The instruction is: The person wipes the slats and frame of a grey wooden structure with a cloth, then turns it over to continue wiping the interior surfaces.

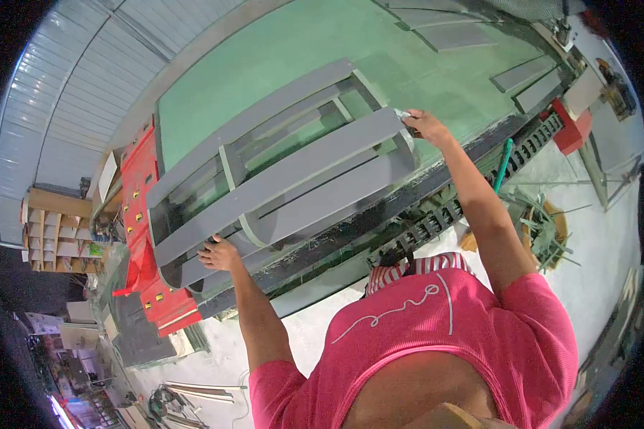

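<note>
A long grey slatted frame point(315, 168) of boards and cross pieces lies at a slant on a green work surface point(265, 64). My left hand point(220, 254) is at the near edge of its front upper board, toward the left end, with fingers apart and touching the edge. At the board's right end, my right hand point(423, 126) has its fingers closed on a small whitish thing, too small to make out. Openings between the boards show the green surface below.
Red machine parts point(142, 193) stand at the left end, and a dark toothed rail point(436, 222) runs along the near edge. Grey panels point(454, 36) lie at the back right. A bin of green strips point(547, 229) stands on the floor at right.
</note>
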Motion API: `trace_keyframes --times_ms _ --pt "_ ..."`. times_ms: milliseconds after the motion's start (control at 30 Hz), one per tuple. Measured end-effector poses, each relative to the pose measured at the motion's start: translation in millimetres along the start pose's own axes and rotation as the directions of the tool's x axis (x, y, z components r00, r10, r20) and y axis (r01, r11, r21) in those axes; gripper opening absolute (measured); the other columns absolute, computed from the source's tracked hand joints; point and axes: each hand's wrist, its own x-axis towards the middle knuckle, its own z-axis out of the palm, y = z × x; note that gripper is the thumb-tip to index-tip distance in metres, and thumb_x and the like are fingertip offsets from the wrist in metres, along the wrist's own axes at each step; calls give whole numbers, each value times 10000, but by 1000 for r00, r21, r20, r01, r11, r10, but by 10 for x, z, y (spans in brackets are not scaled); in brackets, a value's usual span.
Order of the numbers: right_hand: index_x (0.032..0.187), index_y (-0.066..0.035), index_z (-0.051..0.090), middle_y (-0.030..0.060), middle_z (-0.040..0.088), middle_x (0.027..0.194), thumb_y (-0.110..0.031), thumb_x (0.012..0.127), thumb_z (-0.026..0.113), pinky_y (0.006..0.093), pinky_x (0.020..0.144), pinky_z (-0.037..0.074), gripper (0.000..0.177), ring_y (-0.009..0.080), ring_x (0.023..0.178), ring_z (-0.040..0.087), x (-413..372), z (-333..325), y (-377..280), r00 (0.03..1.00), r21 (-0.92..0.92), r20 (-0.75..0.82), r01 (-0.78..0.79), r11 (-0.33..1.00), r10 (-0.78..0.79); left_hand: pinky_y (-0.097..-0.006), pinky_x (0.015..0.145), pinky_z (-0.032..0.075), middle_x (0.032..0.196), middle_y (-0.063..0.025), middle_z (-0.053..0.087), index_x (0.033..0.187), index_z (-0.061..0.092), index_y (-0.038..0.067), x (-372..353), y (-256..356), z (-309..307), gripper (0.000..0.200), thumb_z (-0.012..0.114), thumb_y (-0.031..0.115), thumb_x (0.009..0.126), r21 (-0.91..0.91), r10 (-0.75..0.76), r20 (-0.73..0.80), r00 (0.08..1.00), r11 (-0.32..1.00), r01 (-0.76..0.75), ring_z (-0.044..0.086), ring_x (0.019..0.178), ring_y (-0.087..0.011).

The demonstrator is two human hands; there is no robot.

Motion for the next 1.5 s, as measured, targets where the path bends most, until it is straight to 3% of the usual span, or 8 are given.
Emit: trace_keyframes --times_ms 733,800,967,1000,1133,1333,1400,1500 --pt "1086 -87 572 50 589 1050 -304 837 620 332 782 451 334 169 944 557 -644 -775 1011 965 94 128 -241 966 229 -517 995 291 1355 -204 409 1200 555 69 -28 -12 10 528 401 477 903 21 51 -134 990 999 -49 362 1246 -402" --pt "1061 -43 584 104 603 1046 -289 864 594 385 828 452 316 225 957 569 -400 -846 1111 463 -649 486 759 48 -741 -517 974 312 1339 -208 425 1136 598 58 -29 -1 23 488 415 445 903 21 50 -158 986 999 -47 381 1229 -401" --pt "1039 18 582 160 588 1034 -400 863 584 411 878 435 453 251 1036 507 -450 -285 915 762 144 180 606 783 -623 -513 959 322 1305 -217 455 1079 627 52 -47 -104 -114 447 431 411 898 -14 291 -41 956 956 -292 409 1195 -389" --pt "1095 31 575 118 568 940 -352 872 581 379 874 432 444 256 1014 522 -274 -319 775 431 42 367 878 478 -824 -512 956 324 1297 -217 462 1076 629 55 -36 -53 10 445 436 414 896 5 198 -139 970 980 -199 411 1192 -388" --pt "1295 -14 420 -7 481 766 -180 852 611 262 644 456 511 127 669 525 -655 -158 285 949 419 313 -112 901 -28 -509 955 324 1315 -214 444 1108 615 75 -14 -38 5 455 436 436 895 41 49 -146 988 998 -44 397 1205 -383" --pt "1296 3 414 53 584 1085 -265 855 612 293 718 469 553 146 867 553 -584 -151 400 957 312 264 -201 929 118 -509 972 313 1344 -207 412 1140 605 111 0 -69 106 452 428 448 896 46 55 -142 988 998 -49 371 1230 -373" --pt "1288 0 427 61 586 1103 -253 851 613 298 743 473 538 155 904 561 -583 -232 422 896 -30 356 296 955 -266 -509 981 307 1340 -206 418 1140 607 115 -9 -24 80 448 427 445 896 22 42 -136 990 999 -40 369 1234 -371" --pt "1280 -35 442 19 583 999 -224 864 593 284 692 461 481 124 797 528 -320 -181 513 954 245 296 -127 961 51 -504 981 314 1333 -206 428 1122 611 106 -15 -44 62 431 436 424 889 13 79 -149 986 997 -77 381 1227 -369"
